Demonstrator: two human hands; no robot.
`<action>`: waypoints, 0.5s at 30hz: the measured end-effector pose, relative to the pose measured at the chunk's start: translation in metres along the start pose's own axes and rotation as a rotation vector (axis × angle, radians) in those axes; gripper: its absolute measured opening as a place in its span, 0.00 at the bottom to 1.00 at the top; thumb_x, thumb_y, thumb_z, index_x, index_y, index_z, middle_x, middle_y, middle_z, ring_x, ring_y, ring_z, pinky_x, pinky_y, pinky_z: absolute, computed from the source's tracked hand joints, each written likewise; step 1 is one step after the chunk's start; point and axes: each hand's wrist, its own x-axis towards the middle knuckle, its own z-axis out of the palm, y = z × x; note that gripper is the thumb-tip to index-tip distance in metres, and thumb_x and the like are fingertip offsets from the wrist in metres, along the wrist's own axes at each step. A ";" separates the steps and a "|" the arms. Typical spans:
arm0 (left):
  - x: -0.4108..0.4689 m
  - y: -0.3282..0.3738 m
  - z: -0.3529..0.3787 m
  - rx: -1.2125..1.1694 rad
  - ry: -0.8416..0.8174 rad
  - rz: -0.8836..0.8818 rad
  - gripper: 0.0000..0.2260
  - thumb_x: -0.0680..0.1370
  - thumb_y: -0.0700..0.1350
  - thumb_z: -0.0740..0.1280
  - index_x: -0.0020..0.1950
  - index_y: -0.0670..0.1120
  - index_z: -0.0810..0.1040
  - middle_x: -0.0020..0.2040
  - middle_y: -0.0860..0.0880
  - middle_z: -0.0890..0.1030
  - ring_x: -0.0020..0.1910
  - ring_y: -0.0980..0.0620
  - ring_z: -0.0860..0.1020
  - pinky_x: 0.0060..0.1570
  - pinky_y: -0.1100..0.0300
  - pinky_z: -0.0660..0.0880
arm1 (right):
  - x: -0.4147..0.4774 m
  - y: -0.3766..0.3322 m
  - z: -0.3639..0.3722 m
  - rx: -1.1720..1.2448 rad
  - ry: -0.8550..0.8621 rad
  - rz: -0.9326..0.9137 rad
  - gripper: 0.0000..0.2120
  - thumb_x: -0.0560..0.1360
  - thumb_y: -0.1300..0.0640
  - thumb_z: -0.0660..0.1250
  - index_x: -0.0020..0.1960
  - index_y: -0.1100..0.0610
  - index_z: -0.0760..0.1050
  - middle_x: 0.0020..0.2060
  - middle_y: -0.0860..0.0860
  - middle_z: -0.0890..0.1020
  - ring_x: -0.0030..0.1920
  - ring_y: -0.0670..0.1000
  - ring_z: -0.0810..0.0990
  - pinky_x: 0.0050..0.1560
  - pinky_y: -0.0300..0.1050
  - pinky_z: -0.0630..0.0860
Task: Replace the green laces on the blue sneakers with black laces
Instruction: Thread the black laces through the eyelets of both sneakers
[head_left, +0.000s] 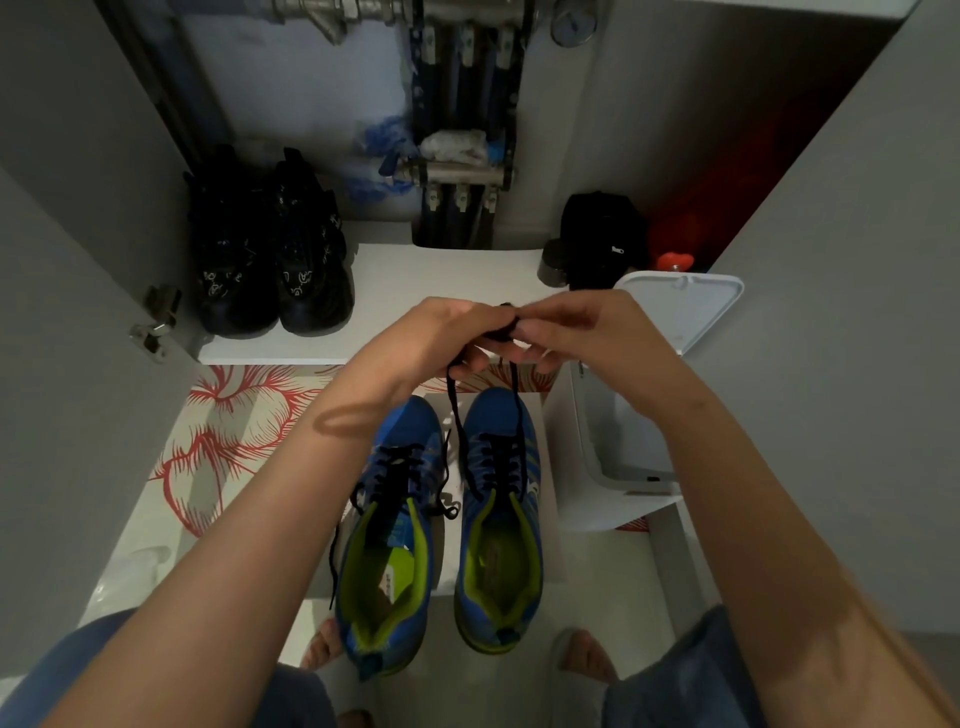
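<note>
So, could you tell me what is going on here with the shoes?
A person is lacing a pair of blue sneakers with black laces. Both hands, left hand and right hand, are raised above the shoes, pinching the ends of the right sneaker's black lace. The left sneaker already carries a black lace, untied. No green laces are visible.

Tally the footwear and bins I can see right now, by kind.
Blue sneakers, both with black laces: 2
Black shoes on the white shelf: 2
White bin, lid open: 1
Total: 5
</note>
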 end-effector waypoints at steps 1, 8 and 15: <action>-0.001 0.001 -0.001 0.043 -0.007 0.017 0.13 0.80 0.49 0.61 0.50 0.44 0.82 0.40 0.51 0.84 0.28 0.59 0.71 0.28 0.68 0.67 | 0.000 0.000 -0.002 0.005 -0.015 -0.005 0.13 0.74 0.61 0.68 0.58 0.59 0.78 0.43 0.55 0.83 0.39 0.45 0.83 0.39 0.36 0.79; -0.004 0.002 -0.002 -0.001 -0.054 -0.028 0.13 0.80 0.48 0.61 0.50 0.42 0.83 0.38 0.49 0.84 0.26 0.60 0.74 0.26 0.70 0.71 | -0.001 0.001 0.003 -0.275 0.095 -0.117 0.04 0.72 0.56 0.71 0.45 0.54 0.83 0.48 0.47 0.81 0.49 0.44 0.79 0.50 0.38 0.73; 0.001 -0.006 -0.004 -0.109 0.008 0.044 0.09 0.78 0.44 0.66 0.50 0.40 0.82 0.41 0.48 0.85 0.31 0.61 0.78 0.34 0.71 0.76 | -0.026 0.010 -0.002 -0.315 -0.334 0.022 0.03 0.70 0.51 0.72 0.43 0.49 0.83 0.38 0.41 0.83 0.39 0.37 0.79 0.40 0.28 0.73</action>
